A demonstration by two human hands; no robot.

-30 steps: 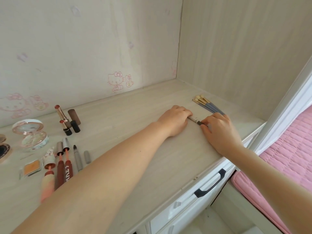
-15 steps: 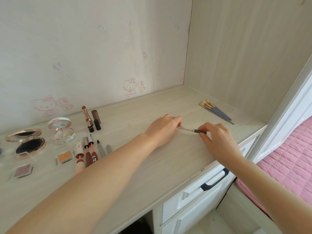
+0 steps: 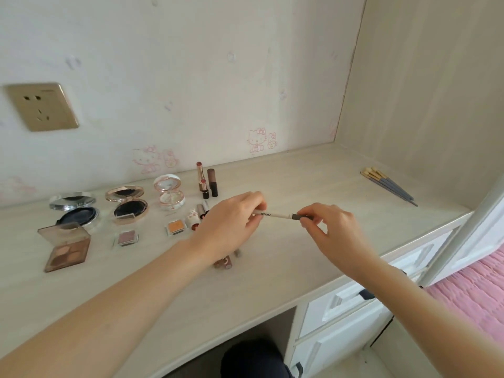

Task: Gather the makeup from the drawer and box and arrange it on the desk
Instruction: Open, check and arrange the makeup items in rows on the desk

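Pinching pencil [image 3: 275, 214]: left hand [image 3: 231, 225] white end, right hand [image 3: 330, 233] dark end (axis left-right).

Left hand [image 3: 231, 223], right hand [image 3: 331, 233] bare; forearms [image 3: 114, 304] uncovered to frame edge; dark navy trouser knee [image 3: 253, 360] below.

White makeup pencil [image 3: 275, 214], horizontal, above desk [image 3: 313, 181]

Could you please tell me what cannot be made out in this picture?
Head view:
Lip tubes: mostly covered by the left hand.
Pen ends: hidden inside the fingers of the left hand and right hand.
Drawer handle: mostly behind the right forearm.
Brushes: too small to count.
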